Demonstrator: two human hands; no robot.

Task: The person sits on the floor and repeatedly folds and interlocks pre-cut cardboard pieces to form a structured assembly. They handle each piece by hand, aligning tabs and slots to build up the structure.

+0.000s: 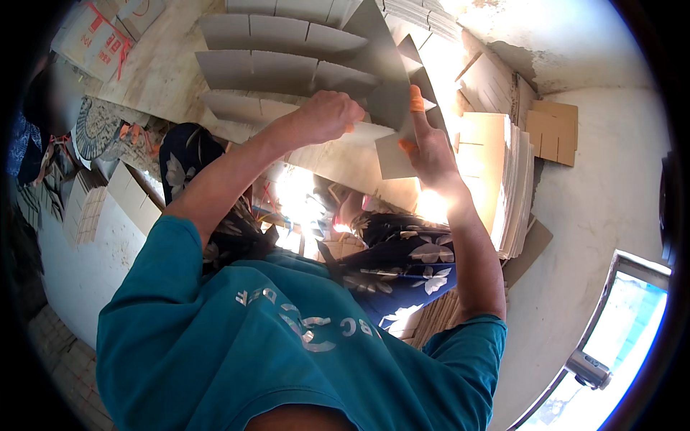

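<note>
Several grey slotted cardboard strips [277, 70] stand on edge in rows on the table in front of me. A taller cardboard piece [388, 61] crosses them at their right ends, with another crosspiece just right of it. My left hand [327, 116] is closed in a pinch at the right end of the nearest strip, and its fingertips are partly hidden. With orange finger covers on its thumb and finger, my right hand [433, 151] grips the near end of the crosspieces. Both hands touch the same partly joined cardboard divider.
Stacked cardboard sheets [483, 169] stand by the wall on the right. More slotted strips [489, 86] lie beyond them. Printed cartons [97, 39] sit at the far left of the wooden table [169, 54]. Another person [32, 136] is at the left edge, near cardboard pieces. Strong sunlight washes out some spots.
</note>
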